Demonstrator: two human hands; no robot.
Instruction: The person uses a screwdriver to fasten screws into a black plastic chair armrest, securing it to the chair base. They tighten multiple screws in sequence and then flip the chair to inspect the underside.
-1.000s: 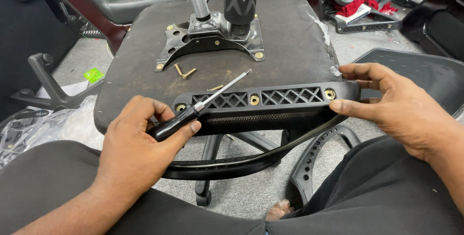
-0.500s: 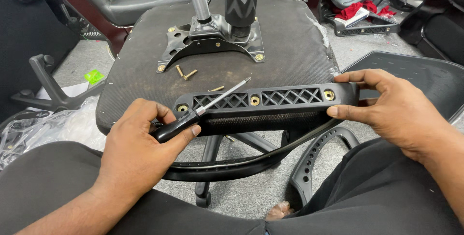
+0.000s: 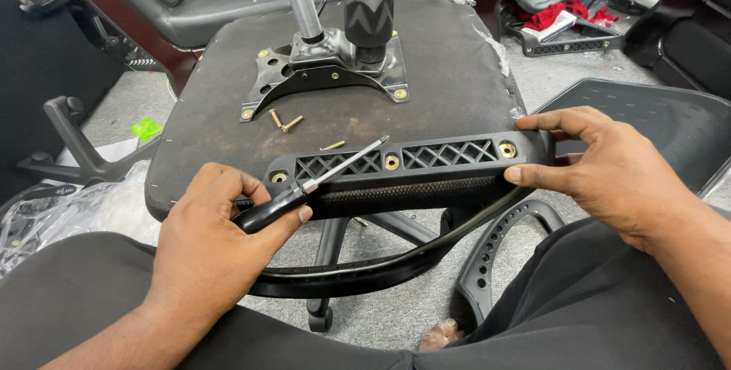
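Note:
My left hand (image 3: 209, 244) grips a screwdriver (image 3: 304, 187) by its black handle, the metal shaft lying across a black plastic armrest bracket (image 3: 426, 168) with a lattice top and brass screws. My right hand (image 3: 601, 168) holds the right end of that bracket, thumb under, fingers over the top. The bracket rests on the near edge of an upturned black chair seat (image 3: 426, 96). A metal chair mechanism plate (image 3: 327, 69) with a gas-lift column and a black knob is bolted to the seat's middle.
Loose brass screws (image 3: 283, 120) lie on the seat beside the plate. A curved black armrest loop (image 3: 381, 267) hangs below the bracket. Other chair parts surround me: a grey seat (image 3: 198, 4) behind, a black mesh panel (image 3: 655, 115) at right, clear plastic wrap (image 3: 68, 210) at left.
My left hand shifted slightly right with the screwdriver; its tip now lies closer to the middle screw. The right hand keeps its hold on the bracket's end.

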